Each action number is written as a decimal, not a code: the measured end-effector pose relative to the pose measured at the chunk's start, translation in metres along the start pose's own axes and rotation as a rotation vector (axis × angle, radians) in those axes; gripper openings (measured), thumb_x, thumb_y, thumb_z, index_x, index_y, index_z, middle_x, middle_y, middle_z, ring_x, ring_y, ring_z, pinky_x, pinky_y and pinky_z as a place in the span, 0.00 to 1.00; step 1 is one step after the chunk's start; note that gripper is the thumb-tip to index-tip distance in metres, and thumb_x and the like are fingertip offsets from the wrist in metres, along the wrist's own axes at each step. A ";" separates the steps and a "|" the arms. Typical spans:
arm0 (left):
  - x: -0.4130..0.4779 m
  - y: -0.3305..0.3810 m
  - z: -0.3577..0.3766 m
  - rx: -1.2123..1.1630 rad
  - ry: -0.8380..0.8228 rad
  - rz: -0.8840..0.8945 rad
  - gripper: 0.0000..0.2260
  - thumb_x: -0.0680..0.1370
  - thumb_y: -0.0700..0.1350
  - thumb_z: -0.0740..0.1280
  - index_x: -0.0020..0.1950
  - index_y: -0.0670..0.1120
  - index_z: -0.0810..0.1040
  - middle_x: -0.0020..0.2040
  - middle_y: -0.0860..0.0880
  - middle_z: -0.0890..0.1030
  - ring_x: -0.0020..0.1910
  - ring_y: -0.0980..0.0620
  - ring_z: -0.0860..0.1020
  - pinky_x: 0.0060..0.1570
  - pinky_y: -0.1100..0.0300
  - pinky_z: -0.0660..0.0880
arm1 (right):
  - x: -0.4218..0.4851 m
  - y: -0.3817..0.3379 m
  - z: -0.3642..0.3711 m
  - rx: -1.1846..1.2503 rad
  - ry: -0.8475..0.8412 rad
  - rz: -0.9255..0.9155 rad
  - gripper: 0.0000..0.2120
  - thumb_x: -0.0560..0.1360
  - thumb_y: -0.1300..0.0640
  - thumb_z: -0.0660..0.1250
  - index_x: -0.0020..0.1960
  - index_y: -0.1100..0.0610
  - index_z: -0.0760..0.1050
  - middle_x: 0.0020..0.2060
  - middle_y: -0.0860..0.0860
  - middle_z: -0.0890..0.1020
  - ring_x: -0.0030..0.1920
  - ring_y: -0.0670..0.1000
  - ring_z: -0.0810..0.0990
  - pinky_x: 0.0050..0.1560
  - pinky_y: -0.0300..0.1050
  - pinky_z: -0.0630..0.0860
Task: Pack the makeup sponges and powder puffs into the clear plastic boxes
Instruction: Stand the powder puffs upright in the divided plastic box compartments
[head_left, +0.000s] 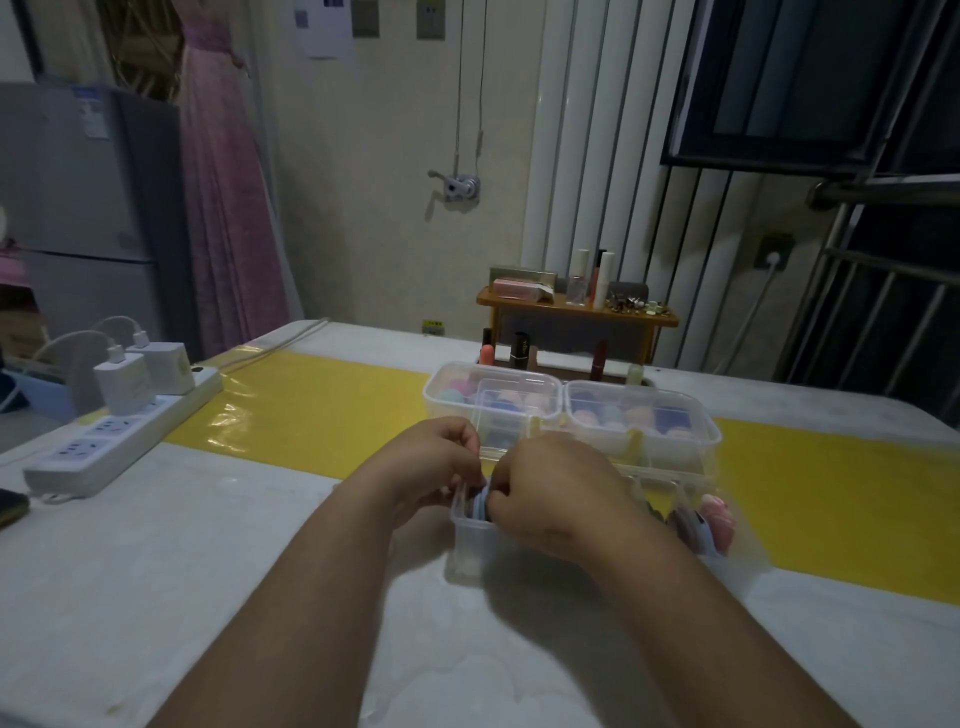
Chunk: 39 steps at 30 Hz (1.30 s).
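The blue puff (481, 502) stands on edge at the left end of an open clear box (466, 543) on the table (208, 545), flat faces left and right. The curled fingers (501, 496) of the left hand (431, 460) and right hand (548, 493) pinch it and hide most of the box. Two lidded boxes (641, 423) sit just behind, a pink sponge (718, 519) to the right, and a power strip (122, 436) far left.

hands (431, 457) (550, 493) 2 | chargers (122, 384) (166, 364) 2 | power strip (119, 436) 1 | fridge (78, 208) 1

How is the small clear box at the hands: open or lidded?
Open: no lid on the small clear box; blue puffs stick out of its top between left hand and right hand.
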<state>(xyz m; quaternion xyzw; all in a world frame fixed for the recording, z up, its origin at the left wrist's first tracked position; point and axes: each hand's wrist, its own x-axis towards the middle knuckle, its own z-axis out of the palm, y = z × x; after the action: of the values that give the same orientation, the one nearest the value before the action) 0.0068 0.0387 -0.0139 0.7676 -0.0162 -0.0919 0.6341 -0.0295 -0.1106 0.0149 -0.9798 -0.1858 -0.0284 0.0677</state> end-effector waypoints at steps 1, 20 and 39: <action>0.000 0.000 0.000 0.000 0.002 -0.002 0.12 0.70 0.27 0.63 0.37 0.44 0.71 0.30 0.45 0.72 0.27 0.51 0.72 0.25 0.63 0.69 | 0.000 0.000 0.001 0.011 0.004 -0.006 0.09 0.76 0.50 0.64 0.48 0.50 0.82 0.38 0.48 0.80 0.42 0.49 0.79 0.47 0.50 0.81; -0.001 0.003 0.013 -0.110 0.216 0.011 0.09 0.74 0.32 0.63 0.48 0.41 0.80 0.46 0.34 0.79 0.40 0.40 0.78 0.41 0.50 0.75 | -0.017 0.046 0.002 0.492 0.381 0.079 0.06 0.80 0.53 0.64 0.51 0.47 0.80 0.42 0.41 0.79 0.42 0.41 0.77 0.40 0.33 0.72; 0.020 -0.010 0.009 -0.210 0.442 0.138 0.11 0.74 0.32 0.69 0.52 0.45 0.82 0.50 0.43 0.84 0.51 0.44 0.82 0.54 0.49 0.80 | -0.012 0.092 -0.003 0.414 0.704 0.476 0.08 0.75 0.53 0.64 0.39 0.52 0.78 0.39 0.48 0.78 0.41 0.52 0.76 0.36 0.44 0.69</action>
<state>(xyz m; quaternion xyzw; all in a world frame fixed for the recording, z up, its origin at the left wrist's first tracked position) 0.0241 0.0294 -0.0276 0.6961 0.0801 0.1206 0.7032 -0.0065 -0.2000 0.0057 -0.8919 0.0764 -0.3047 0.3252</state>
